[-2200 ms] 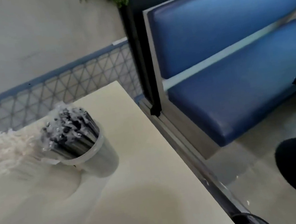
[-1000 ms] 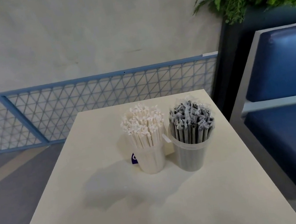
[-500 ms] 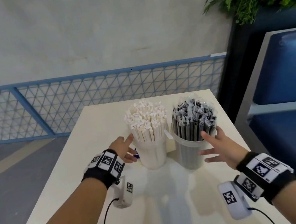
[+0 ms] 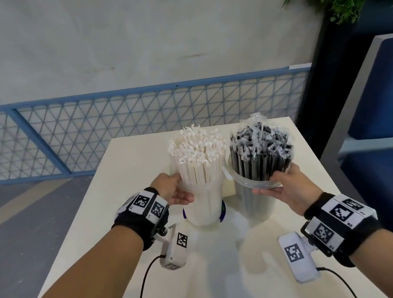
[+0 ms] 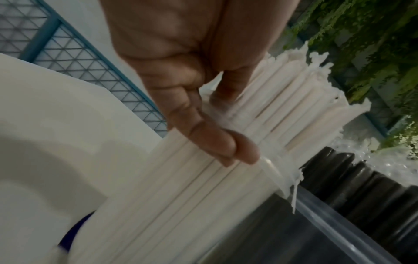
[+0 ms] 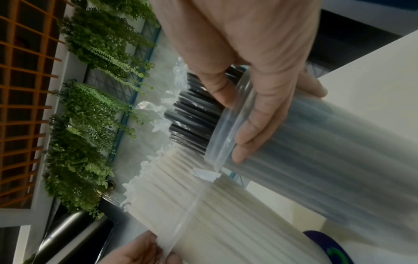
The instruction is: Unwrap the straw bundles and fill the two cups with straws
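Standing upright in cups, white straws [image 4: 198,158], black straws [image 4: 260,154]

The head camera looks forward and down over the table [image 4: 162,296] at both forearms from above, while the 2 wrist cameras sit very close along each palm, tilted and somewhat blurred, all 3 views sharing the white straws [image 4: 198,157] and black straws [image 4: 260,150].

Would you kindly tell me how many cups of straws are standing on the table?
2. The clear plastic cup of white paper-wrapped straws stands on the left, gripped by the left hand. The clear plastic cup of black straws stands beside it on the right, gripped by the right hand.
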The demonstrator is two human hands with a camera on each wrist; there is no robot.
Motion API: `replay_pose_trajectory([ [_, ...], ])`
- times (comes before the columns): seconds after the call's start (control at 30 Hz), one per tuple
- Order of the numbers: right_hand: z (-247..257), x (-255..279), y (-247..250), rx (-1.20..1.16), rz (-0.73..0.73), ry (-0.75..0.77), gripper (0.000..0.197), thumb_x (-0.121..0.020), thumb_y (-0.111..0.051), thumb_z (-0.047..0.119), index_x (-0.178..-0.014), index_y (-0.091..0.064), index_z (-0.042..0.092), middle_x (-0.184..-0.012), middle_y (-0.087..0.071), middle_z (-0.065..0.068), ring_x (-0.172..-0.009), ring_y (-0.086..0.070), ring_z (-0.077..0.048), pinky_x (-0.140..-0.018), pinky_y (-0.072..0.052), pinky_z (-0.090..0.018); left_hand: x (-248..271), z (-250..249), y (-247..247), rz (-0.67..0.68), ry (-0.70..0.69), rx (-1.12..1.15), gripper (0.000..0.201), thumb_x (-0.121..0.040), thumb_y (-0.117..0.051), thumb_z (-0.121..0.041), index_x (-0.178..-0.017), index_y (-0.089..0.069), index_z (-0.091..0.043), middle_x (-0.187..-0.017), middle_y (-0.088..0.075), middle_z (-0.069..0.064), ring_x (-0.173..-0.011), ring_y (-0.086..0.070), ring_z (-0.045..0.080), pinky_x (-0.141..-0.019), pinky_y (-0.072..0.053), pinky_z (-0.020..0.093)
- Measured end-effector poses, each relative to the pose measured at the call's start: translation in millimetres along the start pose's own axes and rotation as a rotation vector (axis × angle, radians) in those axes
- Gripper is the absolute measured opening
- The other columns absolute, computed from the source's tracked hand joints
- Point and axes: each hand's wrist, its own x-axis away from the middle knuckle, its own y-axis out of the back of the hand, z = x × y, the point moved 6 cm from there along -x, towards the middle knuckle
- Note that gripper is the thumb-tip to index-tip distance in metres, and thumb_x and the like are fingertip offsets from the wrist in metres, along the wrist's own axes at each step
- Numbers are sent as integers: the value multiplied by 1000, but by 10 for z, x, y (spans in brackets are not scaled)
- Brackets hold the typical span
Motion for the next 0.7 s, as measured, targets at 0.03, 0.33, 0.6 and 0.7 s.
replay_pose_trajectory([
  [0.03,30,-90,-61,0,7,3,49,-90,-38,-6,-135,-29,12,-126,-54,-24,-86,-69,-42,-63,-60,-31,-56,-49,48,-17,-6,15,39,-99,-38,-18,-115,-47,16,-43,-63,13,-37,-62,17,-39,-51,21],
  [0.33,165,-1042,-693,-89,-1,-15,49,-89,-39,-7,-134,-30,10,-131,-49,-25,-89,-68,-42,-63,-60,-32,-694,-490,531,-189,-86,212,41,-99,-36,-17,-118,-45,19,-37,-60,10,-33,-59,15,-35,-48,19],
  [0.6,58,-1368,-864,-92,-116,-14,47,-89,-38,-6,-132,-26,11,-135,-42,-24,-106,-59,-46,-56,-60,-32,-1035,-314,678,-235,-48,232,30,-99,-30,-12,-110,-43,12,-35,-58,11,-31,-59,17,-33,-47,20],
  [0.7,79,-1330,-883,-111,-110,-10,48,-92,-40,-2,-134,-23,14,-132,-46,-23,-88,-65,-39,-65,-59,-35,-1080,-275,712,-215,-41,242,36,-99,-32,-17,-110,-45,15,-37,-59,11,-32,-59,17,-34,-48,20],
])
